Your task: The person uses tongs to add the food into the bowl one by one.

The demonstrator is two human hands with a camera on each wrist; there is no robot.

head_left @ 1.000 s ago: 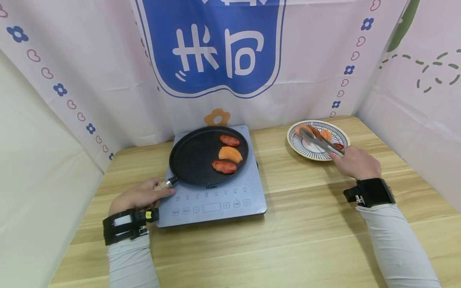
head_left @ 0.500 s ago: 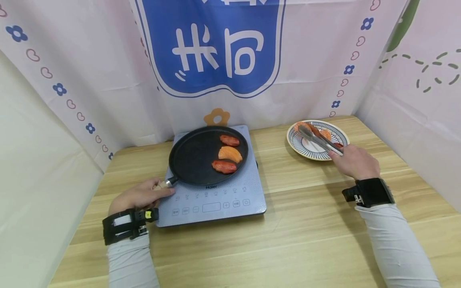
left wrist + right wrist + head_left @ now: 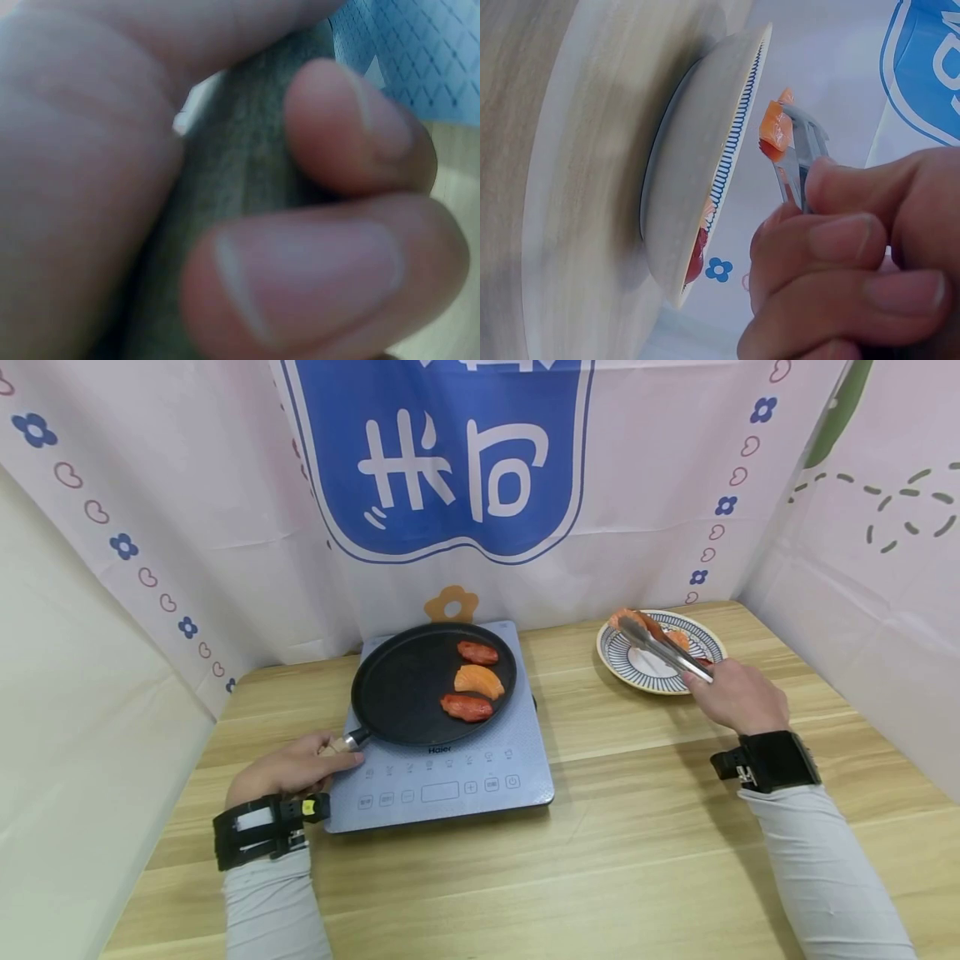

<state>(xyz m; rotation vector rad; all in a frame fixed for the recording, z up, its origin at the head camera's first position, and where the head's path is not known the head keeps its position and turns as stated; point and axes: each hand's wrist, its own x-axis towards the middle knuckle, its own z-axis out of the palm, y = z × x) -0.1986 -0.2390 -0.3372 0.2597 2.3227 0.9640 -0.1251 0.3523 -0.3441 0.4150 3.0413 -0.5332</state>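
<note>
My left hand (image 3: 292, 764) grips the wooden handle (image 3: 232, 150) of a flat black frying pan (image 3: 397, 685). On the pan's right side lie two red meat pieces, one at the back (image 3: 477, 652) and one in front (image 3: 467, 707), with an orange slice (image 3: 478, 681) between them. My right hand (image 3: 742, 697) squeezes metal tongs (image 3: 660, 647) over a blue-striped plate (image 3: 615, 668). An orange slice (image 3: 776, 127) is caught in the tong tips, above the plate's rim in the right wrist view. A dark red piece (image 3: 696, 256) and another orange piece (image 3: 678, 639) lie on the plate.
The pan stands on a light blue induction cooktop (image 3: 450, 810) with touch buttons at its front. Behind the wooden table (image 3: 600, 860) hangs a white cloth with a blue emblem (image 3: 457, 460); more sheets close off both sides.
The tongs' tips have risen slightly toward the plate's back-left rim, carrying the orange slice. My left hand and the pan have stayed still.
</note>
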